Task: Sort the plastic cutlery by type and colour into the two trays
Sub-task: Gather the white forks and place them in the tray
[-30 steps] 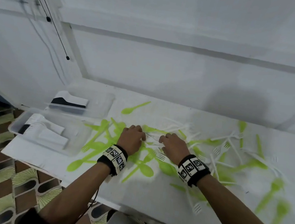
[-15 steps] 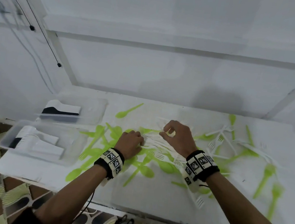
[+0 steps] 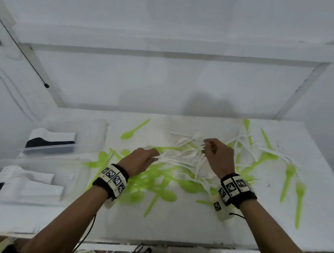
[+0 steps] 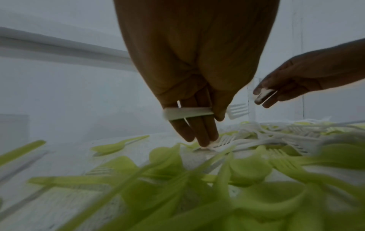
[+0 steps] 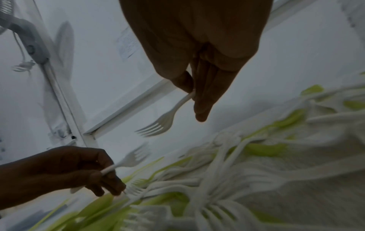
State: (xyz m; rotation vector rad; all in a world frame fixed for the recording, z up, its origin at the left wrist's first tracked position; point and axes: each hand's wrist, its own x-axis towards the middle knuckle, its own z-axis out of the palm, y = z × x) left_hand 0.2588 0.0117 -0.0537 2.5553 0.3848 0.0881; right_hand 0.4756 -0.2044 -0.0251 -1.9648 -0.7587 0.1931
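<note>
Two hands, right hand (image 3: 219,155) now raised, white fork (image 5: 158,125)

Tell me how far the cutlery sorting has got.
Barely begun. The two trays hold only their dividers, with no cutlery visible inside. In hand: the left hand holds a white fork while its fingertips touch the pile, and the right hand pinches another white fork. Left: the green and white cutlery scattered across the table.

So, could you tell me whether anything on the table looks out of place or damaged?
Nothing looks broken or spilled. The green and white cutlery simply lies jumbled on the table, still unsorted; each hand, left hand and right hand, holds a white fork.
</note>
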